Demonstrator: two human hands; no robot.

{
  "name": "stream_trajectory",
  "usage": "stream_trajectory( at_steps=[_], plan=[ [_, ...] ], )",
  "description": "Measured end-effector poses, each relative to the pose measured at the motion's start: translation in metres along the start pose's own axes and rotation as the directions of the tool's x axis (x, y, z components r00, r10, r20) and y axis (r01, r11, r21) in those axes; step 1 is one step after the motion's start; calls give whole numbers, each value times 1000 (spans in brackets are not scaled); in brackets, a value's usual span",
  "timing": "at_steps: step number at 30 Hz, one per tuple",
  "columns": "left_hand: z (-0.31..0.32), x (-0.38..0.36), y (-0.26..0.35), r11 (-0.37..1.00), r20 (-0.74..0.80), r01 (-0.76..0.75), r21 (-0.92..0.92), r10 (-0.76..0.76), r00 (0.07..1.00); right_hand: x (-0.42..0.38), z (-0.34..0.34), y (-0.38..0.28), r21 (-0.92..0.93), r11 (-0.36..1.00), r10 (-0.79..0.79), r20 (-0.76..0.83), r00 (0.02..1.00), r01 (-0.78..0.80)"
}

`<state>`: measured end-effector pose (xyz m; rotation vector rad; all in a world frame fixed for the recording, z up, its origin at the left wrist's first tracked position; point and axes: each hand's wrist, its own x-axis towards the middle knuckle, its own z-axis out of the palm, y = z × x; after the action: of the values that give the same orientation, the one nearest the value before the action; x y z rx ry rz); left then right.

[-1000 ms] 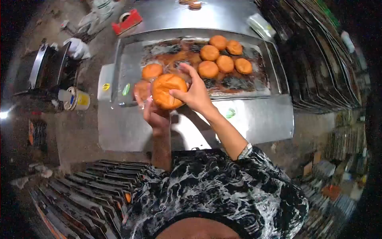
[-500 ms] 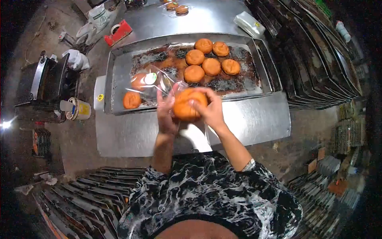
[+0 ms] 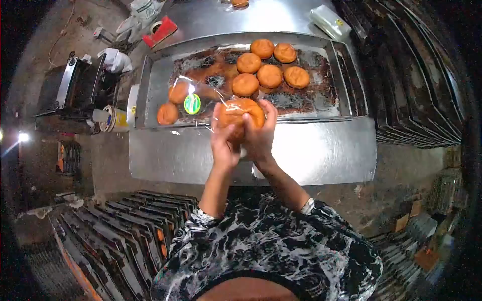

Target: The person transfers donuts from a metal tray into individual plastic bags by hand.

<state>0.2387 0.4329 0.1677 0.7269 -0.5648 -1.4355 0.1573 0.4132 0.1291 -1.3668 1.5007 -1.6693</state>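
dim and cluttered, the workspace is ringed by dark stacked trays (image 3: 416,80) on the right and more of them near left, with a steel bench (image 3: 321,150) running across the middle. on its far half sits a large baking tray (image 3: 155,90), its floor stained brown, carrying a loose cluster of five golden buns (image 3: 270,76) toward the right and two more buns (image 3: 167,114) at the left, which look covered by clear film with a green sticker (image 3: 192,104). a red tape dispenser (image 3: 160,31) lies at the far left corner of the bench, and a small yellow tub (image 3: 116,119) stands off its left edge. over the near rim of the tray, both hands meet around one bun (image 3: 240,114): the left hand (image 3: 224,145) cups it from below, fingers curled shut on it, and the right hand (image 3: 259,138) closes over its right side, fingers wrapped across the top. the bun is round, orange-brown, glossy, seemingly inside a thin clear bag (image 3: 221,118) that crinkles at its left. judging from this, too tight a squeeze could flatten the soft bun, and the slippery film could let it slide out and drop onto the bench.
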Motion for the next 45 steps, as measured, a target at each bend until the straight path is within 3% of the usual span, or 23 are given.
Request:
stream_trajectory(
  at_steps=[1, 3, 4, 9, 17, 19, 20, 23, 24, 25, 26, 27, 29, 31, 33, 36, 39, 40, 41, 42, 43, 44, 45],
  plan=[
    [-4, 2, 1, 1000, -13, -1, 11, 1, 1000, -1, -4, 7, 10, 1000, 11, 8, 1000, -12],
    [-7, 4, 5, 983, 2, 12, -182, -12, 1000, 0, -14, 15, -52, 757, -628, 217, 748, 651],
    [-5, 2, 7, 974, 50, 20, -225, -9, 999, 3, -21, 17, -104, 701, -636, 357, 684, 706],
    [-3, 11, 19, 999, 137, 15, -40, -9, 991, 25, -35, -20, -130, 720, -594, 394, 701, 682],
    [16, 3, 32, 976, 159, -200, 85, 185, 970, 8, -9, -65, -278, 839, -499, -54, 865, 467],
    [11, 7, 38, 719, 363, -521, 459, 384, 849, 0, -7, -77, -203, 914, -361, -13, 933, 351],
    [10, 11, 48, 987, 231, -79, -137, 109, 967, -7, -4, -68, -34, 936, -350, 21, 937, 350],
    [-3, 7, 25, 991, 252, 8, -137, 27, 967, -10, -3, -76, -166, 901, -405, 14, 914, 402],
    [-25, 5, 3, 653, 409, -464, 599, 249, 878, -4, 3, -80, -204, 906, -374, 24, 927, 371],
    [-25, -1, 3, 664, 404, -449, 598, 234, 884, -1, 3, -77, -313, 901, -278, 118, 953, 301],
    [-19, -4, 13, 979, 300, -109, 172, 54, 953, -9, 4, -72, -213, 941, -237, 137, 962, 263],
    [-11, -4, 21, 910, 300, 263, -320, -166, 940, -19, 5, -62, -104, 971, -200, 153, 968, 217],
    [-4, -10, 20, 906, 220, 300, -299, -240, 946, -36, -9, -45, -253, 942, -211, 69, 975, 222],
    [-46, -21, -16, 795, 191, 253, 551, -415, 889, -23, -31, -15, -361, 920, -80, 204, 976, 151],
    [-47, -42, -45, 808, 123, 380, 451, -478, 870, 25, -42, 22, -218, 976, 71, 294, 953, -5],
    [-118, -53, -130, 188, 580, -561, 806, -437, 687, 107, -29, -30, -301, 921, -214, 134, 968, 245],
    [-134, -53, -152, 151, 826, -823, 548, -257, 502, 91, -16, -32, -323, 756, -519, 236, 822, 570],
    [-174, -53, -198, 746, 532, -116, 656, -349, 772, 59, -34, -13, 1, 928, -327, 476, 816, 372],
    [-161, -45, -177, 618, 674, -429, 659, -232, 701, 21, -51, 13, -43, 965, -179, 612, 770, 258],
    [-140, -37, -151, 585, 683, -446, 677, -274, 677, -15, -83, 25, -277, 921, 381, 788, 484, -273],
    [-114, -29, -124, 552, 679, -453, 700, -319, 661, -44, -104, 15, -225, 957, 286, 837, 467, -182],
    [-91, -32, -102, 416, 323, -107, 903, -494, 807, -72, -122, 32, -264, 862, 406, 871, 276, -432],
    [-85, -34, -98, 599, 227, 203, 774, -563, 795, -93, -130, 44, -228, 926, 351, 811, 468, -300]
  ],
)
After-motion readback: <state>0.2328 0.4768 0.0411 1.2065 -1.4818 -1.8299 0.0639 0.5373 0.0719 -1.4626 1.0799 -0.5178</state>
